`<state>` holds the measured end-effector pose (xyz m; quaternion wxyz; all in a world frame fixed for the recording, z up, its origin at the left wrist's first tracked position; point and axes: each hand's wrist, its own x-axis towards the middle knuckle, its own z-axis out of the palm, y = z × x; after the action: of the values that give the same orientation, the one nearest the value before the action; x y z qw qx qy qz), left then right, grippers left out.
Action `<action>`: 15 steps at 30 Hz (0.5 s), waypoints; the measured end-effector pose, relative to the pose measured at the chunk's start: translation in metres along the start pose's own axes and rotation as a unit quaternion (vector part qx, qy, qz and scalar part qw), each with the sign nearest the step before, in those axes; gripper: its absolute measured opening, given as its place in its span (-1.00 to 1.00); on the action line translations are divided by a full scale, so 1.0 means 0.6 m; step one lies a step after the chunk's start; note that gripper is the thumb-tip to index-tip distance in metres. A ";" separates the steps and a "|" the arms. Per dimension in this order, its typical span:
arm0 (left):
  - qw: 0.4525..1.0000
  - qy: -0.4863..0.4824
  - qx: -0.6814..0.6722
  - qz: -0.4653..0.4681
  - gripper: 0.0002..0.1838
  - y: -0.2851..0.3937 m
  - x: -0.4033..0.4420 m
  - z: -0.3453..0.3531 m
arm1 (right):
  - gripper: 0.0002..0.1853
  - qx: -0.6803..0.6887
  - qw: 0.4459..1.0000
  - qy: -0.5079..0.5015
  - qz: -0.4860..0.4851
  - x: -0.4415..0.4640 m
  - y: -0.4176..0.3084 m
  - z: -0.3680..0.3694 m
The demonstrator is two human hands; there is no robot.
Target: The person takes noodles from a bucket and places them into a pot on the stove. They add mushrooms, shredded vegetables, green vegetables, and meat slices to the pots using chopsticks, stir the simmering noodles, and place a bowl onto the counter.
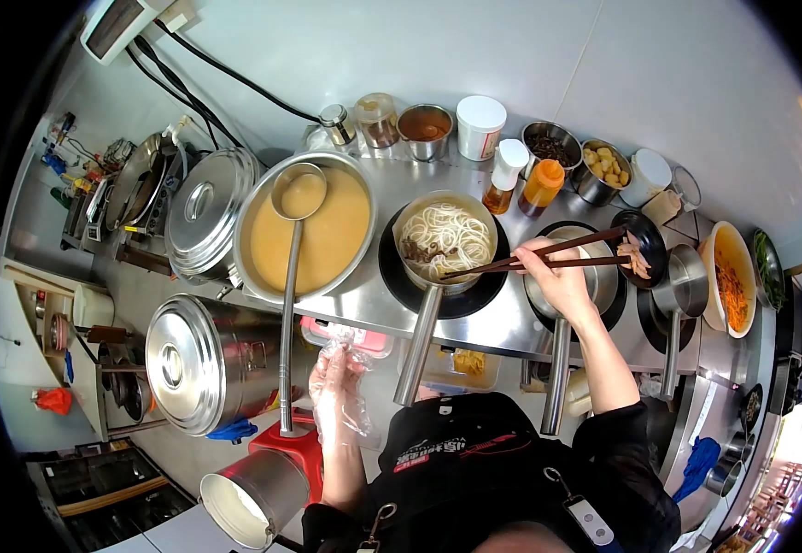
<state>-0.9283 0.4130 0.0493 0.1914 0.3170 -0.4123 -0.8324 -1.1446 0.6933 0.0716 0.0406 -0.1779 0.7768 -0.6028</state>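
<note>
My right hand (557,272) is closed around a pair of long dark chopsticks (493,268). Their tips reach into a long-handled saucepan (429,318) of white noodles (447,237), beside some dark brown bits at the pan's left. Clear, loose plastic covers my left hand (332,378), which hangs low in front of the counter edge. Its fingers look bunched together, and whatever lies between them cannot be made out. Beneath my right hand stands a second saucepan (562,334). Just right of it, a black bowl (638,249) holds pale pinkish slices.
A wide pot (370,198) of tan broth with a long ladle (292,276) lies left of the noodles. Its handle juts over the edge near my left hand. Seasoning containers (481,124) line the wall. Far right are another saucepan (682,286) and shredded carrot (731,286).
</note>
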 end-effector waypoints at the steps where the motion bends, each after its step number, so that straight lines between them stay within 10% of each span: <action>1: 1.000 -0.005 -0.004 0.002 -0.88 0.000 0.000 -0.001 | -0.84 0.000 1.000 0.000 0.000 0.000 0.002 0.000; 15: 1.000 -0.006 -0.007 0.002 -0.88 0.007 0.014 -0.003 | -0.85 -0.008 1.000 0.010 0.012 0.001 -0.005 0.006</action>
<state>-0.9326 0.4046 0.0487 0.1923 0.3097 -0.4082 -0.8369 -1.1434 0.6890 0.0732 0.0387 -0.1631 0.7840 -0.5977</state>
